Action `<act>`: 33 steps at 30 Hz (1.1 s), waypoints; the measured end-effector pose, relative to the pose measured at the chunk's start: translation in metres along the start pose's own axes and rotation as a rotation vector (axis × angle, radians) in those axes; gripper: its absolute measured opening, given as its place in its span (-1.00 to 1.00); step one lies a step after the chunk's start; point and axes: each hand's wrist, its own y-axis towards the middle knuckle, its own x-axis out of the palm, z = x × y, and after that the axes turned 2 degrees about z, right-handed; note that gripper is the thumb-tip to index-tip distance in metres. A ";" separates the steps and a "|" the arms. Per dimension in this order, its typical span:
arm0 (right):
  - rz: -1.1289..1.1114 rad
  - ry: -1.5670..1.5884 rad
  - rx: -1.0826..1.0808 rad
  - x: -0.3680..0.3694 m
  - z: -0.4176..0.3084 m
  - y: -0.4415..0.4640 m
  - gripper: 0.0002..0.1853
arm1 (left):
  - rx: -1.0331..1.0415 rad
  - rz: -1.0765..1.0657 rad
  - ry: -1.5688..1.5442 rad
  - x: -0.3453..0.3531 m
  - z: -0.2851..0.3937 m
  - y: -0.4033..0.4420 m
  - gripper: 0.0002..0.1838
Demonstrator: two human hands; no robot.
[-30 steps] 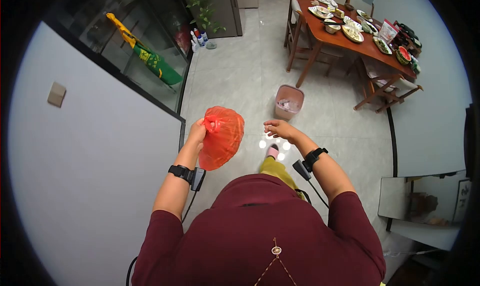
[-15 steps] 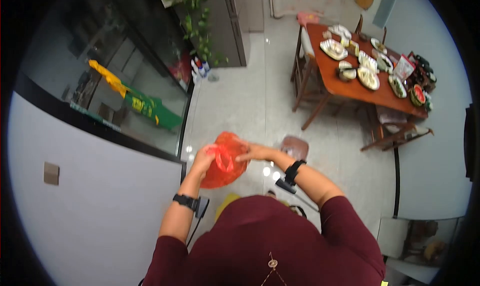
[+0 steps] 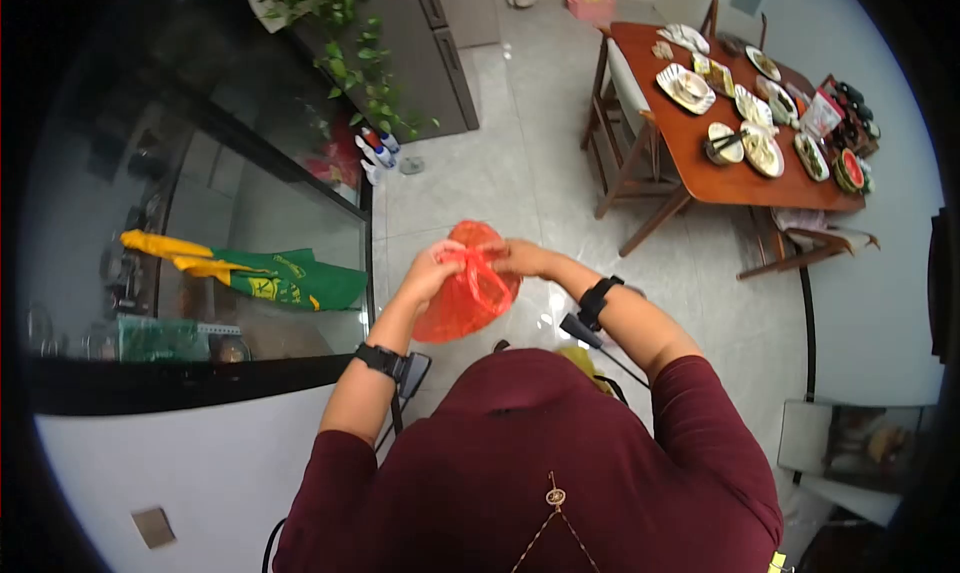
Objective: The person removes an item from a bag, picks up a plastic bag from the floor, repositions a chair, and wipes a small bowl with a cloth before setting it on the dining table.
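A red plastic bag (image 3: 462, 308) hangs in front of my body, over the tiled floor. My left hand (image 3: 432, 271) is closed on the gathered top of the bag at its left side. At the right side of the top, my right hand (image 3: 520, 260) grips the bag too, its fingers bent round the plastic. A loop of red plastic hangs down between the two hands. Both wrists wear black straps with small devices.
A wooden table (image 3: 700, 168) with several plates and bowls stands at the upper right, chairs around it. Glass doors with a green and yellow cloth (image 3: 290, 280) are on the left. Several bottles (image 3: 378, 151) stand by a grey cabinet (image 3: 425, 83) with a trailing plant.
My right hand has come over to the bag and taken hold of its top. The view has turned left, and the pink bin seen earlier is out of sight.
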 end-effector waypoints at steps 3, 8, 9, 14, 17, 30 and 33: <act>0.106 0.038 0.166 -0.025 -0.056 -0.006 -0.52 | 0.034 0.015 -0.028 -0.018 0.012 0.048 -0.77; 0.208 0.121 0.026 -0.069 -0.035 0.036 -0.39 | 0.123 0.009 0.015 -0.038 0.030 0.130 -0.79; 0.174 0.168 0.104 -0.083 -0.039 0.047 -0.36 | 0.120 -0.010 -0.001 -0.043 0.032 0.151 -0.78; 0.154 0.237 0.186 -0.148 -0.083 0.098 -0.22 | 0.085 -0.031 -0.030 -0.048 0.070 0.228 -0.75; 0.176 0.279 -0.017 -0.183 -0.087 0.138 -0.13 | 0.078 0.004 0.028 -0.049 0.095 0.276 -0.73; 0.361 -0.340 -0.225 -0.364 -0.122 0.301 -0.44 | 0.150 -0.081 -0.103 -0.070 0.201 0.468 -0.69; 0.373 -0.255 -0.004 -0.403 -0.138 0.331 -0.63 | 0.157 -0.171 -0.101 -0.087 0.219 0.528 -0.71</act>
